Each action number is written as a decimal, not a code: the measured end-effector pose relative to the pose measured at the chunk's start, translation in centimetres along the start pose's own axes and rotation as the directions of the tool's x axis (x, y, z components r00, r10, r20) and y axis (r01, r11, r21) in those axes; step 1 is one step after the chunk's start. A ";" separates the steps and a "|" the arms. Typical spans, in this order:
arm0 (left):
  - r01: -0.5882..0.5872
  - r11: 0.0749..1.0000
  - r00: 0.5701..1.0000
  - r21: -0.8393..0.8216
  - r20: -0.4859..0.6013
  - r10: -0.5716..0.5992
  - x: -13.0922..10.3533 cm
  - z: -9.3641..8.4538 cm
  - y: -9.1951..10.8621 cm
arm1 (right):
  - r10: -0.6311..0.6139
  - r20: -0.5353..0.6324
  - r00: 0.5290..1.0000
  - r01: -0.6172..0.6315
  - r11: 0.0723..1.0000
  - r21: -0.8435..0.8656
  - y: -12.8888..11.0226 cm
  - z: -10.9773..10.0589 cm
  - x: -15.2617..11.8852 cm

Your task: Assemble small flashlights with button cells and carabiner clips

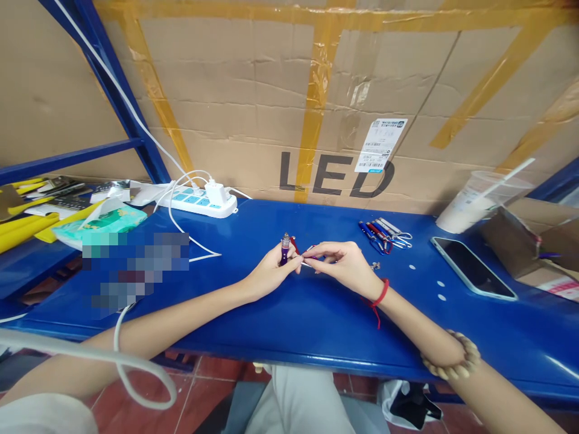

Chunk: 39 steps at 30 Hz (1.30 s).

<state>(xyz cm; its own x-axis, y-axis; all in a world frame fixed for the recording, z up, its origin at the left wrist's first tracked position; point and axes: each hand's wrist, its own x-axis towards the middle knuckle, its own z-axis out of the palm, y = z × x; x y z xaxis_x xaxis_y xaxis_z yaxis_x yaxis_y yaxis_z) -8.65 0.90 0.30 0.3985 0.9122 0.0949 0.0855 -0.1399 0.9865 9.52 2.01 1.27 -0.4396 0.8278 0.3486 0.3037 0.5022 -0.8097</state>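
My left hand (270, 272) is closed round a small purple metal tube (284, 257), which stands upright with a silver, spring-like end on top. Close beside it, a slim red piece (295, 245) shows between the hands, partly covered by fingers. My right hand (344, 264) pinches with thumb and forefinger at the left thumb tip; a small reddish-purple and silver part shows there, too hidden to name. To the right lie several small keychain flashlights (377, 232) with carabiner clips, in blue, red and silver.
A small metal part (375, 266) and white discs (441, 283) lie on the blue table (289, 328). A phone (473, 268), plastic cup (474, 202) and open carton (543, 241) stand right. Left are a power strip (199, 202), cable and tissue pack (102, 223). Cardboard (253, 108) rises behind.
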 end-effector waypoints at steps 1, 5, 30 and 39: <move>-0.005 1.000 1.000 -0.002 -0.005 0.005 0.0 0.0 0.0 | 0.015 -0.001 1.000 -0.015 1.000 0.010 0.0 0.0 0.0; -0.061 0.998 0.997 0.019 -0.035 0.062 0.0 -0.1 0.0 | 0.010 0.000 1.000 -0.010 1.000 -0.023 -0.3 0.1 0.0; 0.005 0.999 1.000 0.042 -0.001 -0.005 0.1 -0.4 -0.5 | 0.039 -0.032 0.999 -0.036 0.996 0.081 -1.0 0.4 0.0; -0.092 0.996 0.993 0.004 -0.075 0.092 0.2 -0.2 -0.3 | -0.137 -0.020 0.990 0.133 0.979 -0.155 -0.2 0.3 -0.3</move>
<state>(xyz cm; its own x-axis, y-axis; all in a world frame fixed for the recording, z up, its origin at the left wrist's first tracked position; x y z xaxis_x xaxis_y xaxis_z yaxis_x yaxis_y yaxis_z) -8.82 1.25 0.02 0.3355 0.9217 0.1947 0.0522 -0.2246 0.9731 9.37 1.63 1.20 -0.4599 0.7559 0.4660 0.3698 0.6402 -0.6734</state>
